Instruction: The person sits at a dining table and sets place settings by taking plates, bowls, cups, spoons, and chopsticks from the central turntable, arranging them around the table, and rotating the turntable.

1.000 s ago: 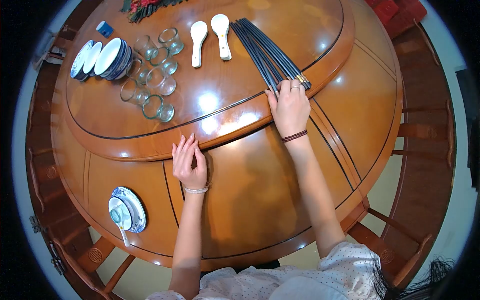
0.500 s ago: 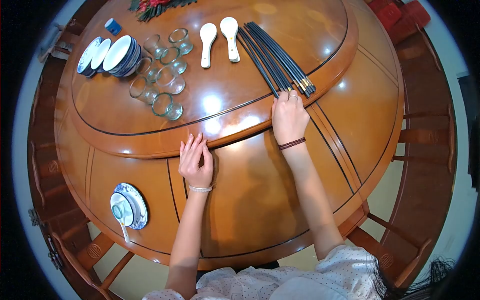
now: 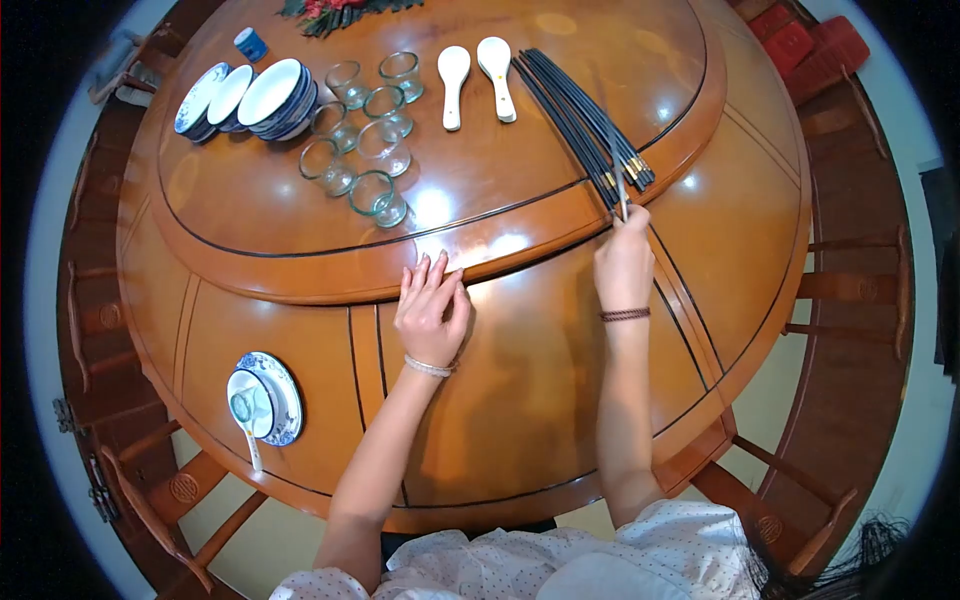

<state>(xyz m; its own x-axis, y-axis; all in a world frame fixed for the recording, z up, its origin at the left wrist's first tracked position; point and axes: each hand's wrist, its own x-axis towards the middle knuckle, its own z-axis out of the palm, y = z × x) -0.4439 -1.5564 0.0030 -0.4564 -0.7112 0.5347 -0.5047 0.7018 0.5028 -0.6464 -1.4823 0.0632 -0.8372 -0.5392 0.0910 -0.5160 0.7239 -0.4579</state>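
Note:
My right hand [image 3: 625, 260] is closed around the near ends of chopsticks [image 3: 617, 172], tilted up off the turntable; I cannot tell whether it is one or a pair. Just behind them lies a fanned pile of black chopsticks [image 3: 572, 112] with gold-banded ends. My left hand [image 3: 432, 318] has its fingers spread at the near rim of the wooden turntable [image 3: 270, 285] and holds nothing. Two stacks of white spoons, a left one [image 3: 453, 72] and a right one [image 3: 494, 62], lie left of the pile. Several glass cups [image 3: 381, 145] stand farther left.
Stacked blue-and-white bowls [image 3: 272, 92] and a small blue container [image 3: 250, 43] are on the turntable's far left. On the table's near left is a plate [image 3: 290, 405] with a bowl, a glass and a spoon [image 3: 253, 450]. Wooden chairs [image 3: 850, 287] surround the table; red flowers [image 3: 335, 12] top the view.
My right hand has pulled back from the pile toward me, lifting chopsticks from it. My left hand shifted slightly right and up in view. The camera view has also shifted a little.

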